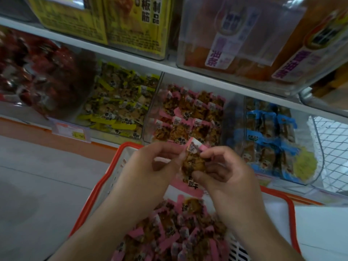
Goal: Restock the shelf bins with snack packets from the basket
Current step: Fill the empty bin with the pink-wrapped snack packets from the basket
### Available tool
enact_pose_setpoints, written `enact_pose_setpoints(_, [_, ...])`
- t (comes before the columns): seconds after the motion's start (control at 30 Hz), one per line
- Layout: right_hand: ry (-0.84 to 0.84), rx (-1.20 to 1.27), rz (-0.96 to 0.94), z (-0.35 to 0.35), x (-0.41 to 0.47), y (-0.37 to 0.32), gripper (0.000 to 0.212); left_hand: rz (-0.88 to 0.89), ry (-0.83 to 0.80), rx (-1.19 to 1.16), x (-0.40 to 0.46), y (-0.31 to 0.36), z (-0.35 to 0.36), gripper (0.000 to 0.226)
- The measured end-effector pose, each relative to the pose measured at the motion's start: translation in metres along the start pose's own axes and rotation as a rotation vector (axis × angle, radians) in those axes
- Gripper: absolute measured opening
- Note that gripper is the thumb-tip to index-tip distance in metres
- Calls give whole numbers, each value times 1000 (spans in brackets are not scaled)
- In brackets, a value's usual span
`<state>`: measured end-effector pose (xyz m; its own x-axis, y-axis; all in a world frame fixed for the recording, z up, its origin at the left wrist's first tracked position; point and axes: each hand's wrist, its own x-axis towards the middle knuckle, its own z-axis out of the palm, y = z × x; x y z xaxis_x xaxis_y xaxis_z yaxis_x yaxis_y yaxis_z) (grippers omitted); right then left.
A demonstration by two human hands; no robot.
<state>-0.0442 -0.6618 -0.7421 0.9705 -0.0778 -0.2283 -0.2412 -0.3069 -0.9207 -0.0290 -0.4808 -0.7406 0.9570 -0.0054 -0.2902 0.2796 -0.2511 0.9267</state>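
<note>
packet (pixel 192 162): pink-edged, over basket, pinched by both hands
left hand (pixel 150 166): grips packet's left edge
right hand (pixel 224 172): fingers curled on packet
basket (pixel 291 213): red rim, pink packets inside
shelf (pixel 116 49): white, clear bins of packets
floor (pixel 37 185): grey tile

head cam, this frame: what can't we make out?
- Pink packet, head view: lower part hidden behind both hands; whether one packet or several is unclear.
- Basket: near side cut off by the bottom edge; floor buried under packets.
- Red packets bin: motion-blurred, label unreadable.
- Price tag: too small and blurred.
- Top-shelf bins: cut off by the top edge.
</note>
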Motion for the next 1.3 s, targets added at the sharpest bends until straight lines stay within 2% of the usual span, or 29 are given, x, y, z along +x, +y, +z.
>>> enact_pose_setpoints(0.1, [14, -24, -37, 6, 26, -10, 37, 78, 186, 203, 5, 0, -14, 28])
enact_pose_setpoints(0.17, [45, -96, -64, 16, 56, -14, 38, 108, 265, 381, 9, -2, -22, 47])
enact_pose_setpoints(0.27, [51, -255, -111, 40, 108, -8, 42, 13, 192, 552, 13, -9, -28, 75])
enact_pose_setpoints(0.33, [-1, -366, -127, 58, 138, -1, 45, -49, 111, 598, 14, -13, -28, 83])
enact_pose_setpoints(0.43, [-77, -512, -150, 79, 163, 12, 45, -31, 74, 652, 16, -18, -28, 87])
enact_pose_setpoints(0.6, [-43, -829, -327, 89, 172, 18, 44, -2, 91, 682, 17, -21, -27, 88])
enact_pose_setpoints(0.7, [-35, -969, -347, 91, 173, 17, 45, 12, 83, 685, 16, -22, -27, 88])
enact_pose_setpoints(1.07, [-117, -996, -288, 85, 169, 13, 50, 17, 78, 700, 16, -22, -28, 87])
enact_pose_setpoints(1.13, [-108, -923, -287, 81, 162, 11, 46, 3, 84, 678, 18, -20, -32, 81])
enact_pose_setpoints(1.3, [61, -611, -346, 57, 107, -1, 29, 9, 232, 575, 13, -14, -51, 51])
